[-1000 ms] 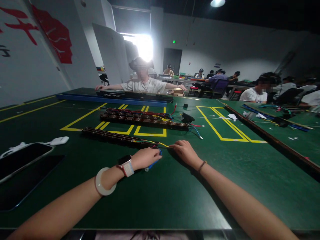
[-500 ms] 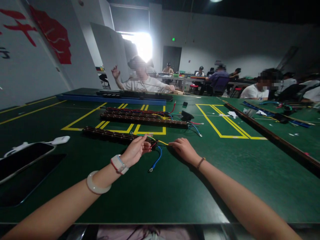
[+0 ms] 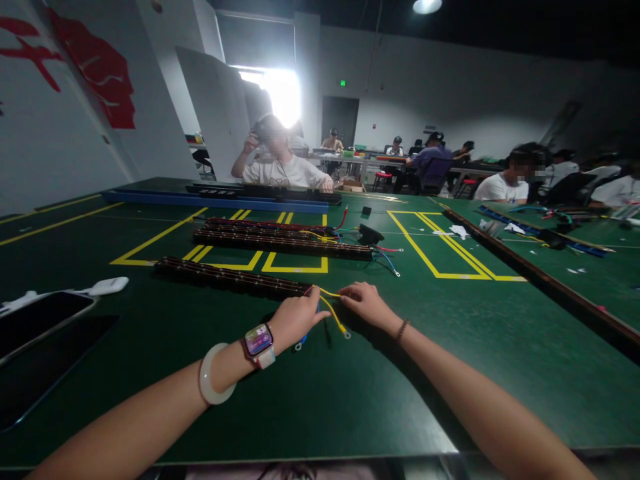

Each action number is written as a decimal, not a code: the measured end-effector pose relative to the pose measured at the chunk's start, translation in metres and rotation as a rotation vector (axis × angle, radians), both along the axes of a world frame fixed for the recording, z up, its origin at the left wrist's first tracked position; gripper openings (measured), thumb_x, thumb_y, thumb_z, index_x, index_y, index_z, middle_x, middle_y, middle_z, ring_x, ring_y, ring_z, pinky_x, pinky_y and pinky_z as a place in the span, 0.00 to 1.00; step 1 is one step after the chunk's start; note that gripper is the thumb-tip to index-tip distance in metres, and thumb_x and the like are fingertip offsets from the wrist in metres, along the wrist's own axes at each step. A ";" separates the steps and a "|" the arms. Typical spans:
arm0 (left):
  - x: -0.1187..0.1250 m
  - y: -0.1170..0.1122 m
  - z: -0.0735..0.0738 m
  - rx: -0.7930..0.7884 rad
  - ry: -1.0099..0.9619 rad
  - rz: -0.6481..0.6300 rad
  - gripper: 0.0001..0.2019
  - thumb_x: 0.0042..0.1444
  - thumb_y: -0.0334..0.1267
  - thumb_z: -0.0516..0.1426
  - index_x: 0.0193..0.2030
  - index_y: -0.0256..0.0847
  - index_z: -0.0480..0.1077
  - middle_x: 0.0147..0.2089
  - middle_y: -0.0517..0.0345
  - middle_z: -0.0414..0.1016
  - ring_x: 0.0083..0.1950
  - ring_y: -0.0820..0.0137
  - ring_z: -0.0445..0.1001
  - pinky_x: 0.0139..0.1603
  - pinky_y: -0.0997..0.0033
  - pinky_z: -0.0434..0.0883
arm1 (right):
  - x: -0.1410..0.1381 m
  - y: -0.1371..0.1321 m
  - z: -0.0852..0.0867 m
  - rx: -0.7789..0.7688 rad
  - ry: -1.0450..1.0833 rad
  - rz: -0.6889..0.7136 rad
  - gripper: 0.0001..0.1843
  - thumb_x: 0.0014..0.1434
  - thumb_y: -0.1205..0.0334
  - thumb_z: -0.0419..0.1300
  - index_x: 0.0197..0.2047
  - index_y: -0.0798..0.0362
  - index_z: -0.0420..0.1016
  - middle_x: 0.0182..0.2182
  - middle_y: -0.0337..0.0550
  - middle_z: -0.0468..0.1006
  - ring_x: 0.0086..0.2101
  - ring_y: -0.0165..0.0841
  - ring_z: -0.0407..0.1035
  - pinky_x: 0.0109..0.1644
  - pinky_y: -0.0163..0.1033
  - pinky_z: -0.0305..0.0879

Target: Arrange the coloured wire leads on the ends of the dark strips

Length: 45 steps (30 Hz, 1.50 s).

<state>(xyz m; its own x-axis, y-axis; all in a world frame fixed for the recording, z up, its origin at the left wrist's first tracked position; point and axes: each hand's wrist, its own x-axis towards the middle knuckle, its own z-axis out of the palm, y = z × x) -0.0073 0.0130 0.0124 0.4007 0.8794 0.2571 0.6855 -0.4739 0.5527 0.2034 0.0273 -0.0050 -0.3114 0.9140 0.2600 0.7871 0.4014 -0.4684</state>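
A dark slotted bar lies in front of me, with wires coming from its right end. My left hand is back side up over that end, thumb stretched out to the right and apart from the forefinger; its other fingers are hidden. A yellow wire with a ring terminal curves out beside the thumb. Below the palm shows a blue wire's end, partly covered by the hand. To the right, my right hand pinches the tip of another yellow wire close to the table.
Further back lie more dark bars with coloured wires and a black connector. A long brown bar runs along the right. Phones and a white charger lie left. A person sits opposite behind a blue rail.
My left hand has turned from palm showing to back up and moved slightly right and down. The ringed wire end has swung from left to right. My right hand stays on its yellow wire.
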 end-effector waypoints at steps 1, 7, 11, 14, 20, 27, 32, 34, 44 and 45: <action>0.000 -0.001 0.000 -0.016 0.007 0.035 0.17 0.48 0.49 0.61 0.38 0.40 0.67 0.21 0.59 0.63 0.28 0.61 0.71 0.35 0.69 0.62 | -0.001 -0.001 0.002 -0.028 0.011 -0.011 0.11 0.59 0.56 0.56 0.40 0.48 0.78 0.34 0.41 0.77 0.37 0.35 0.67 0.42 0.42 0.55; -0.005 0.001 0.004 -0.289 0.066 0.004 0.18 0.56 0.53 0.52 0.24 0.40 0.64 0.21 0.56 0.68 0.24 0.65 0.70 0.29 0.70 0.62 | -0.011 -0.008 0.007 -0.138 -0.014 -0.048 0.16 0.52 0.49 0.61 0.37 0.52 0.75 0.34 0.42 0.77 0.36 0.35 0.68 0.40 0.39 0.55; -0.002 0.009 -0.002 -0.658 -0.150 -0.099 0.19 0.55 0.53 0.51 0.29 0.37 0.65 0.21 0.60 0.69 0.20 0.72 0.68 0.22 0.74 0.63 | -0.019 -0.010 0.007 -0.146 -0.146 -0.075 0.18 0.50 0.48 0.62 0.36 0.54 0.74 0.34 0.43 0.77 0.38 0.36 0.68 0.44 0.40 0.53; -0.001 0.013 -0.008 -0.836 -0.406 -0.142 0.17 0.54 0.50 0.54 0.31 0.35 0.65 0.25 0.57 0.72 0.25 0.72 0.72 0.28 0.72 0.69 | -0.023 -0.011 0.007 -0.141 -0.210 -0.057 0.15 0.53 0.50 0.60 0.33 0.54 0.73 0.32 0.44 0.77 0.36 0.36 0.67 0.41 0.39 0.53; 0.000 0.003 -0.005 -1.004 -0.639 -0.154 0.11 0.57 0.42 0.54 0.36 0.32 0.66 0.33 0.48 0.75 0.34 0.68 0.76 0.40 0.66 0.71 | -0.023 -0.016 0.007 -0.094 -0.141 -0.066 0.04 0.53 0.64 0.58 0.32 0.55 0.71 0.32 0.44 0.76 0.32 0.31 0.67 0.34 0.33 0.56; 0.012 -0.001 -0.008 -1.100 -0.831 -0.134 0.06 0.58 0.34 0.54 0.36 0.31 0.67 0.33 0.46 0.76 0.34 0.67 0.77 0.47 0.60 0.70 | -0.023 -0.023 0.008 -0.060 -0.122 -0.043 0.09 0.61 0.67 0.52 0.43 0.54 0.70 0.37 0.44 0.76 0.37 0.31 0.71 0.36 0.31 0.60; 0.019 0.003 -0.008 -1.177 -1.015 -0.142 0.11 0.62 0.35 0.49 0.38 0.31 0.69 0.36 0.44 0.76 0.38 0.67 0.76 0.48 0.63 0.69 | -0.032 -0.033 0.012 0.080 -0.494 -0.070 0.16 0.62 0.69 0.48 0.52 0.52 0.67 0.40 0.48 0.74 0.31 0.33 0.72 0.30 0.34 0.62; 0.024 0.005 -0.009 -1.202 -1.069 -0.146 0.14 0.63 0.38 0.47 0.36 0.32 0.69 0.35 0.45 0.76 0.38 0.68 0.75 0.45 0.67 0.70 | -0.037 -0.038 0.013 0.111 -0.611 -0.043 0.18 0.62 0.70 0.48 0.55 0.55 0.65 0.40 0.50 0.74 0.30 0.35 0.72 0.30 0.36 0.64; 0.036 0.010 -0.020 -1.138 -1.202 -0.075 0.12 0.60 0.31 0.51 0.28 0.32 0.69 0.29 0.51 0.74 0.29 0.74 0.72 0.32 0.77 0.67 | -0.046 -0.047 0.016 0.059 -0.362 0.000 0.13 0.61 0.68 0.51 0.46 0.57 0.73 0.38 0.49 0.72 0.34 0.33 0.69 0.38 0.36 0.64; 0.035 0.010 -0.020 -1.133 -1.199 -0.089 0.11 0.60 0.31 0.51 0.28 0.31 0.70 0.29 0.50 0.75 0.30 0.73 0.72 0.33 0.76 0.67 | -0.042 -0.046 0.018 0.030 -0.260 0.020 0.13 0.62 0.66 0.51 0.45 0.55 0.74 0.37 0.47 0.72 0.34 0.32 0.69 0.38 0.35 0.64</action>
